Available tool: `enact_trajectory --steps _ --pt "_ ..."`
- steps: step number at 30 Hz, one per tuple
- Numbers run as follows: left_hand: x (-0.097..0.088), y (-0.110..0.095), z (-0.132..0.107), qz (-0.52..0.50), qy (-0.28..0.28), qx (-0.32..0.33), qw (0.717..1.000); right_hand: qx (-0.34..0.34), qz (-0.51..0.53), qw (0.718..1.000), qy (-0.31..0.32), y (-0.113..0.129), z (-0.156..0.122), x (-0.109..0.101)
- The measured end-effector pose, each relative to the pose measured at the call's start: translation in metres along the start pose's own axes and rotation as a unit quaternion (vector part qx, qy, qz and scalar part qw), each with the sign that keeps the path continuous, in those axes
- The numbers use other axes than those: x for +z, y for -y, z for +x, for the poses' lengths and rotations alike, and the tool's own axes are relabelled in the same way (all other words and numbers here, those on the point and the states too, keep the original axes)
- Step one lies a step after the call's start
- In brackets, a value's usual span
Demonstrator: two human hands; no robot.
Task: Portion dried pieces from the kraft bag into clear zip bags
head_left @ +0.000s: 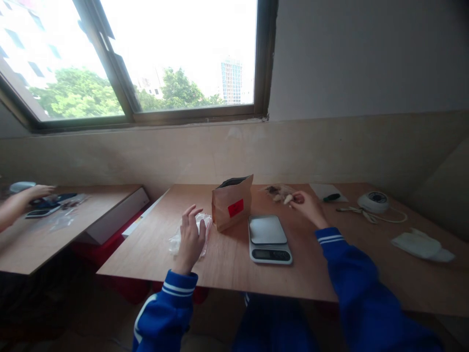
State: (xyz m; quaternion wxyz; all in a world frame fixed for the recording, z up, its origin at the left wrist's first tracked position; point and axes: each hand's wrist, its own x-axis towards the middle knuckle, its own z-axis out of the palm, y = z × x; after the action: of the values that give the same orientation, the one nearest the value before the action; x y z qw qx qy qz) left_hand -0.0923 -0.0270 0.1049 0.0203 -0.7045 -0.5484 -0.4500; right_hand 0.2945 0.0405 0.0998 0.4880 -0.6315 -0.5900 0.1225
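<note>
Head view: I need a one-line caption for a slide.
Left hand on a clear plastic bag, right hand at a small pile of pieces, beside paper bag and scale.

No text, number or brand is showing clearly enough to read. The brown paper bag in the middle of the table is carrying a red label, but any print on it is too small to make out. The kitchen scale, standing just right of the bag and nearer, is showing a dark display with no digits visible.
</note>
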Motion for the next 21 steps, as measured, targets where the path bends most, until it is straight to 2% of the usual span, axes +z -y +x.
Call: enact_trajectory --steps 2,4,6,7,9,11,12,14,16,19,21 --pt "0.001 -0.028 -0.003 -0.099 -0.023 0.002 0.995 0.007 0.126 0.992 0.007 0.034 -0.018 -0.019" --pt "0.003 -0.053 -0.006 -0.182 0.027 -0.01 0.983 0.017 0.202 0.979 0.025 0.069 -0.045 -0.036" --pt "0.005 -0.073 -0.01 -0.256 0.109 -0.027 0.96 0.048 0.259 0.962 0.071 0.097 -0.077 -0.045" --pt "0.005 -0.081 -0.013 -0.298 0.155 -0.043 0.941 0.069 0.292 0.949 0.092 0.107 -0.094 -0.047" --pt "0.006 -0.092 -0.019 -0.384 0.262 -0.076 0.882 0.114 0.363 0.915 0.133 0.115 -0.126 -0.042" --pt "0.007 -0.097 -0.028 -0.455 0.353 -0.105 0.811 0.162 0.419 0.88 0.154 0.111 -0.152 -0.031" --pt "0.008 -0.097 -0.032 -0.48 0.377 -0.121 0.783 0.177 0.444 0.864 0.157 0.106 -0.163 -0.024" --pt "0.009 -0.096 -0.041 -0.514 0.368 -0.161 0.758 0.192 0.478 0.841 0.162 0.093 -0.177 -0.012" --pt "0.011 -0.095 -0.048 -0.53 0.315 -0.197 0.762 0.202 0.478 0.84 0.156 0.079 -0.183 -0.003" --pt "0.014 -0.098 -0.051 -0.524 0.234 -0.203 0.793 0.228 0.398 0.885 0.073 0.068 -0.182 0.005" --pt "0.019 -0.103 -0.053 -0.494 0.184 -0.193 0.828 0.224 0.342 0.912 0.018 0.072 -0.181 0.011"
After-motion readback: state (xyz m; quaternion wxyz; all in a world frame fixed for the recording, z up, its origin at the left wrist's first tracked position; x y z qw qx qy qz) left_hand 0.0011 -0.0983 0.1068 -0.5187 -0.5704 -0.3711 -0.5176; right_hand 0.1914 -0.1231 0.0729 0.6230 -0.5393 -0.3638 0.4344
